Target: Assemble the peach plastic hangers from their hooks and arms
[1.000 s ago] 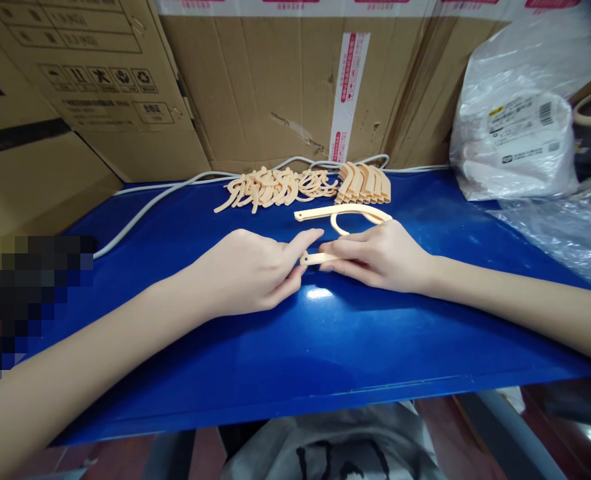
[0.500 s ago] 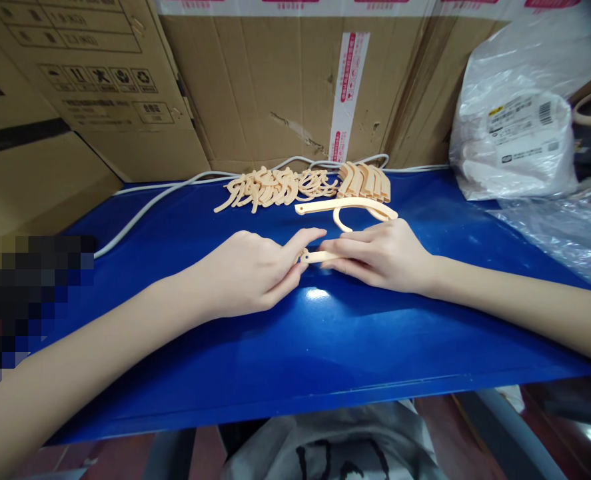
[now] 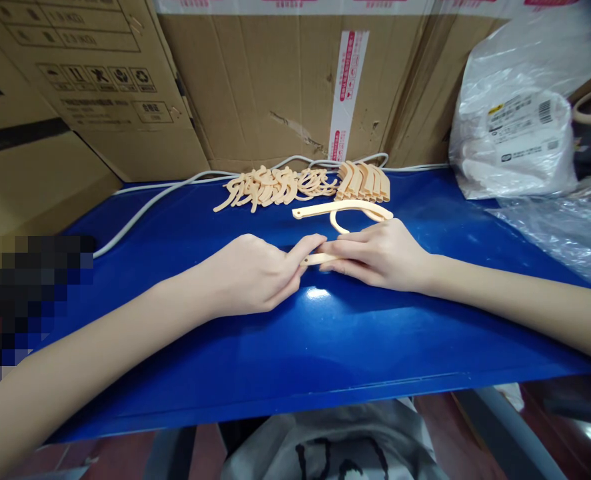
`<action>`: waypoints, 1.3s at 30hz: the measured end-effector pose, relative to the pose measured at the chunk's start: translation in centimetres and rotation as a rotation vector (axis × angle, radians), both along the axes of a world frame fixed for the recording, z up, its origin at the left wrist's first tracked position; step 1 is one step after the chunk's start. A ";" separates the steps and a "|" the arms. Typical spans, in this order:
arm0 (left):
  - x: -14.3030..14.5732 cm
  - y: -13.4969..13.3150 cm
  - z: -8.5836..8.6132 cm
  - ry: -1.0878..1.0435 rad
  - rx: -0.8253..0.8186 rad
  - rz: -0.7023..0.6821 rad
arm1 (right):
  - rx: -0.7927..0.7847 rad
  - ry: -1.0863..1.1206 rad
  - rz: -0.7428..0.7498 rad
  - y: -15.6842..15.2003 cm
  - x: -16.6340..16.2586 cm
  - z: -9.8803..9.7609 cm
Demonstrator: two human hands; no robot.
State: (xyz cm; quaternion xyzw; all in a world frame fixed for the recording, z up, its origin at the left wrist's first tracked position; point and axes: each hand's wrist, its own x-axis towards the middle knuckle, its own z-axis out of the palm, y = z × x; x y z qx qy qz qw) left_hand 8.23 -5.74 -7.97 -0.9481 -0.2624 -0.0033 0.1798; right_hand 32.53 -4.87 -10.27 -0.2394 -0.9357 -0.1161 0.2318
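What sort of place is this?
Likely a small-parts workshop or packing corner: heaped beige plastic-looking parts on a blue table, large cardboard boxes behind it, and a labelled plastic bag at the right.

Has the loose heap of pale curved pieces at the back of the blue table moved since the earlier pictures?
No, in neither direction: the loose heap keeps its place against the tape strip on the cardboard box.
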 end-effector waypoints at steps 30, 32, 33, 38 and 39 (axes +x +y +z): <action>-1.2 1.6 1.0 -0.271 -0.215 0.050 | -0.347 0.033 -0.035 1.2 -0.2 0.2; -1.3 1.6 1.4 -0.260 -0.219 0.008 | -0.344 0.019 -0.031 1.1 -0.1 0.2; -1.3 1.7 1.5 -0.258 -0.226 -0.015 | -0.339 0.010 -0.029 1.0 -0.1 0.2; -1.3 1.9 1.3 -0.282 -0.239 -0.103 | -0.256 -0.025 -0.049 0.7 -0.1 0.1; -1.3 2.0 1.2 -0.289 -0.218 -0.122 | -0.246 -0.026 -0.050 0.7 -0.1 0.1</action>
